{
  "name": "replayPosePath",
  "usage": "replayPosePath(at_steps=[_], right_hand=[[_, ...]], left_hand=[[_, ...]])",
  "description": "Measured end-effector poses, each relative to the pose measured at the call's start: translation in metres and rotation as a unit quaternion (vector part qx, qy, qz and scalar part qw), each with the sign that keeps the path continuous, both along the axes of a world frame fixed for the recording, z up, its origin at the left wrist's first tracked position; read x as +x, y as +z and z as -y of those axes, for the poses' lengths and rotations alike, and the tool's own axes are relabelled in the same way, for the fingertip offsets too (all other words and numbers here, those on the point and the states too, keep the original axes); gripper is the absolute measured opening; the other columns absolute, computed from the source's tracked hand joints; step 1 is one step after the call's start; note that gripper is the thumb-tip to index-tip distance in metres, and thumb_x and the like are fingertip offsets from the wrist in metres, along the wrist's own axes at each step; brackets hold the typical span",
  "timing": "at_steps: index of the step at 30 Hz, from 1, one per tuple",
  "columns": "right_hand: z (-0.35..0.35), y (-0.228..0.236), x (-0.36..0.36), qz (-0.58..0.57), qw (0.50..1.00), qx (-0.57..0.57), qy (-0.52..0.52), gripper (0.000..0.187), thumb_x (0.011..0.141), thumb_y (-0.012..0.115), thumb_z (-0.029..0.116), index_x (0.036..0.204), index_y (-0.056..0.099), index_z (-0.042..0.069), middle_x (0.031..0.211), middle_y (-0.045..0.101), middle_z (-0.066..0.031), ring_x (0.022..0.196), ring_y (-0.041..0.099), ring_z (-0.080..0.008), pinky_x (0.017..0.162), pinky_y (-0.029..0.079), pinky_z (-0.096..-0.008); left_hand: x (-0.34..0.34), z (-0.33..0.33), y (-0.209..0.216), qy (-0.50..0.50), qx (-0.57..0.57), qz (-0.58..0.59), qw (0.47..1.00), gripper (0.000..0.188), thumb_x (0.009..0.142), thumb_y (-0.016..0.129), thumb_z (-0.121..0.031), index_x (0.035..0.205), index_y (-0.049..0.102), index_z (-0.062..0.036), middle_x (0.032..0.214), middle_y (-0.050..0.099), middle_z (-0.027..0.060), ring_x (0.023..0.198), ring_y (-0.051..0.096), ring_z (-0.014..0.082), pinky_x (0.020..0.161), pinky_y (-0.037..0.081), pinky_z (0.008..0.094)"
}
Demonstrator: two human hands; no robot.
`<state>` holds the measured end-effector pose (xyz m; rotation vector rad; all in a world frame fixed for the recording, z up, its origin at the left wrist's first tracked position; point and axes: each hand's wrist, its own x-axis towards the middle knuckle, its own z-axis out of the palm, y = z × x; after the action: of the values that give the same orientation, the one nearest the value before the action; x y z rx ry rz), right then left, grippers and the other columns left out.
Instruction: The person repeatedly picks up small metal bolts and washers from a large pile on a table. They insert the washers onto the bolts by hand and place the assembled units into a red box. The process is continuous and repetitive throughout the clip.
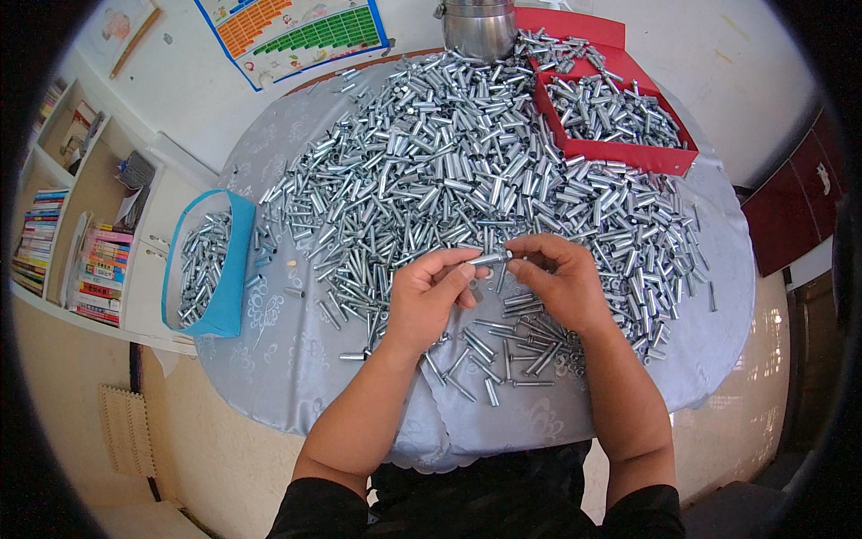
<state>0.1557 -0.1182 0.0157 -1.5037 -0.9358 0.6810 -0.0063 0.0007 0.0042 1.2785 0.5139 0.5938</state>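
Note:
Over the near part of the pile, both hands meet at one silver expansion bolt (489, 259), held roughly level. My left hand (426, 301) is closed on its sleeve, thumb and fingers pinching it from the left. My right hand (564, 280) is closed around the right end with thumb and forefinger; a small ring-like piece there, perhaps a nut or washer, is partly hidden by the fingertips. Below the hands lie loose bolts (480, 346) and a cluster of small nuts or washers (567, 361). A large heap of metal sleeves (449, 166) spreads beyond them.
A red box (628, 160) full of metal pieces stands at the far right, its lid open. At the left sits a blue fabric bin (224, 269) holding more. A steel pot (479, 31) stands at the back of the cloth-covered table (305, 377). Bookshelves (117, 180) are to the left.

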Motion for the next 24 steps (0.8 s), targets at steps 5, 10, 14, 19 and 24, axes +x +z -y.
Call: replayPosePath(at_steps=[5,10,14,19,24], right_hand=[[0.000,-0.001,0.002,-0.009,1.000,-0.017,0.007,0.015,0.089,0.066,0.010,0.099,0.067,-0.002,0.081,0.064,-0.0031,0.070,0.057,-0.0081,0.063,0.047,-0.0222],[0.002,0.003,0.006,0.023,0.998,-0.054,0.028,0.023,0.094,0.060,0.019,0.084,0.065,-0.001,0.069,0.060,-0.0024,0.062,0.054,-0.0072,0.057,0.042,-0.0219],[0.002,0.003,0.004,0.006,0.998,-0.057,-0.003,0.027,0.094,0.061,0.022,0.080,0.065,-0.001,0.066,0.059,-0.0023,0.062,0.053,-0.0068,0.057,0.042,-0.0229],[-0.003,0.004,-0.006,-0.050,0.998,0.029,-0.027,0.025,0.092,0.063,0.021,0.081,0.065,-0.002,0.065,0.058,-0.0021,0.062,0.053,-0.0068,0.057,0.043,-0.0233],[0.005,0.002,0.006,-0.005,0.992,-0.101,0.074,0.023,0.090,0.066,0.017,0.102,0.062,-0.002,0.081,0.063,-0.0040,0.069,0.056,-0.0070,0.062,0.045,-0.0226]], left_hand=[[0.000,0.001,0.002,-0.005,0.005,-0.003,1.000,0.022,0.091,0.058,-0.003,0.112,0.065,0.0016,0.093,0.071,0.0109,0.063,0.059,0.0096,0.059,0.048,0.0208],[-0.001,0.002,0.005,-0.026,0.018,-0.003,0.999,0.022,0.091,0.058,-0.002,0.112,0.065,0.0023,0.093,0.071,0.0115,0.063,0.059,0.0098,0.058,0.049,0.0211],[0.000,0.003,0.004,-0.033,0.015,0.008,0.999,0.022,0.091,0.057,-0.002,0.112,0.064,0.0029,0.093,0.071,0.0116,0.062,0.059,0.0100,0.058,0.049,0.0212],[0.000,0.001,0.003,-0.019,-0.007,0.009,1.000,0.023,0.091,0.057,-0.002,0.113,0.064,0.0030,0.093,0.071,0.0112,0.062,0.059,0.0101,0.058,0.049,0.0214],[0.000,0.002,0.002,-0.013,0.003,0.009,1.000,0.023,0.091,0.058,-0.003,0.113,0.064,0.0028,0.093,0.070,0.0106,0.062,0.059,0.0100,0.057,0.049,0.0212]])
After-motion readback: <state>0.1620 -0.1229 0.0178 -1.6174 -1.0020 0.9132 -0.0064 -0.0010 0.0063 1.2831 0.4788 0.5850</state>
